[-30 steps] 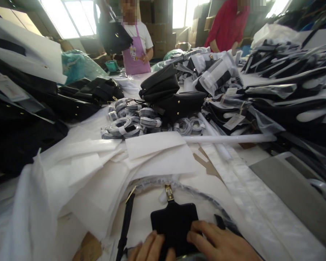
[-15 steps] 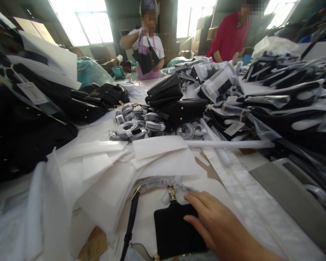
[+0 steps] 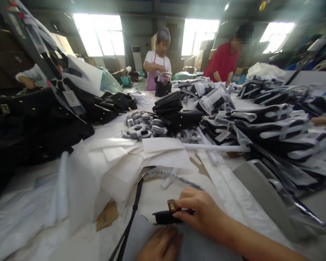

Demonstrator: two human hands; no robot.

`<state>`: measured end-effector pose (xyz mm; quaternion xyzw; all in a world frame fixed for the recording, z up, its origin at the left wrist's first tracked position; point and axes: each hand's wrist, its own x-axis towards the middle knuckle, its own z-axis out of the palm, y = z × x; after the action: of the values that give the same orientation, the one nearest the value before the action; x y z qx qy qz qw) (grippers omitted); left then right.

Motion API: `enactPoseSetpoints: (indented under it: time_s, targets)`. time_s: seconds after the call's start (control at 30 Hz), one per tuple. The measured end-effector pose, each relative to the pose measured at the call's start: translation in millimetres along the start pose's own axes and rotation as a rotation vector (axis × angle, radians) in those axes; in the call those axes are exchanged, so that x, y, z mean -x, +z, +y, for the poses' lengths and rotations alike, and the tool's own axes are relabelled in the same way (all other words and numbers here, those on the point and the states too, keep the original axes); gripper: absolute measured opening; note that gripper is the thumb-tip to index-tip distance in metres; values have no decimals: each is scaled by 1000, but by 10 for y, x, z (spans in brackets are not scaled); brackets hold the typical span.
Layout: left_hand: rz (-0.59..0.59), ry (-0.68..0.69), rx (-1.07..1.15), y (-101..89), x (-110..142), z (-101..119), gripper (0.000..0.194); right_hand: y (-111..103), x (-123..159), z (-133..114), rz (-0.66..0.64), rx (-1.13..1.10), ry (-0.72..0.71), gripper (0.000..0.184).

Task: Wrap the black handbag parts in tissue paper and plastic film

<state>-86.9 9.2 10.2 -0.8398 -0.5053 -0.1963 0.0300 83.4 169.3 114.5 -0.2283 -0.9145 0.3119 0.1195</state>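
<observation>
Thumb and fingers of the right hand (image 3: 202,213) pinch the black flap (image 3: 165,217) at lower centre, its gold clasp (image 3: 172,205) seemingly not yet fastened; the left hand (image 3: 163,243) (blurred, its hold unclear) lies over grey sheeting (image 3: 136,232), bottom centre.

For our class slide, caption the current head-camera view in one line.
The right hand holds a black flap with a gold clasp, the left hand close by.

I can't read any word, brand or number from where I am. The white tag (image 3: 71,98) on the black bags at the upper left and the pale tag (image 3: 223,135) on the pile right of centre are too small and blurred, and the brown card (image 3: 107,216) at the lower left shows only faint, illegible marks.
</observation>
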Motion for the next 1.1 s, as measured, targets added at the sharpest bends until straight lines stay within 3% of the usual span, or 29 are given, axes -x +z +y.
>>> enactPoseSetpoints:
  time_s: [0.1, 0.17, 0.3, 0.6, 0.8, 1.0, 1.1]
  targets:
    - [-60, -62, 143, -249, -95, 72, 53, 96, 334, -119, 2, 66, -207, 21]
    - [-55, -126, 231, -361, -120, 146, 62, 196, 547, -147, 31, 104, -248, 27]
    - [28, -145, 200, -420, -73, 273, 39, 394, 837, -97, 60, 132, -282, 33]
    - [358, 110, -35, -578, 32, 416, 17, 559, 962, -22, 123, 312, -401, 30]
    - [206, 303, 29, -653, 12, 387, 28, 624, 975, 30, 132, 378, -414, 29]
    - [150, 250, 27, -619, 29, 470, 22, 649, 983, 44, 133, 382, -390, 30]
    - [157, 169, 8, -557, 73, 512, 25, 611, 973, -5, 68, 275, -286, 31]
